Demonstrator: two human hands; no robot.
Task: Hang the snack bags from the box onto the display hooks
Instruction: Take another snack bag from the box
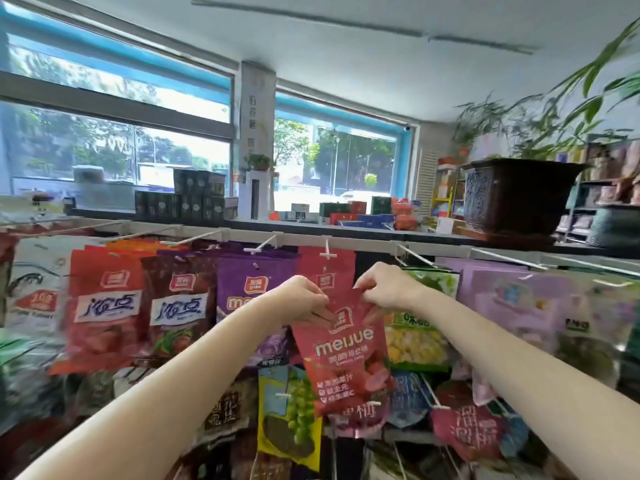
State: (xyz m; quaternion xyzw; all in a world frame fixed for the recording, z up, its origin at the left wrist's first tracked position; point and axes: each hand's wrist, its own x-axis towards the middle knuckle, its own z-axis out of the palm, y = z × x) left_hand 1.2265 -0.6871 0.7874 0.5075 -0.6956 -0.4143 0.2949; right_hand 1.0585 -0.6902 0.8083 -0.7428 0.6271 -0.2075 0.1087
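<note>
A pink-red "meijue" snack bag (346, 348) hangs tilted between my hands in front of the display rack. My left hand (304, 299) pinches its top left corner and my right hand (384, 287) pinches its top right corner. Just above the bag, a white display hook (327, 249) sticks out from the top rail, with a matching pink bag (325, 271) hanging on it behind my hands. The box is not in view.
Orange, dark red and purple snack bags (256, 282) fill the hooks to the left; a yellow-green bag (415, 337) and lilac bags (519, 299) hang to the right. A lower row holds more bags. A dark plant pot (512, 195) stands on the ledge at right.
</note>
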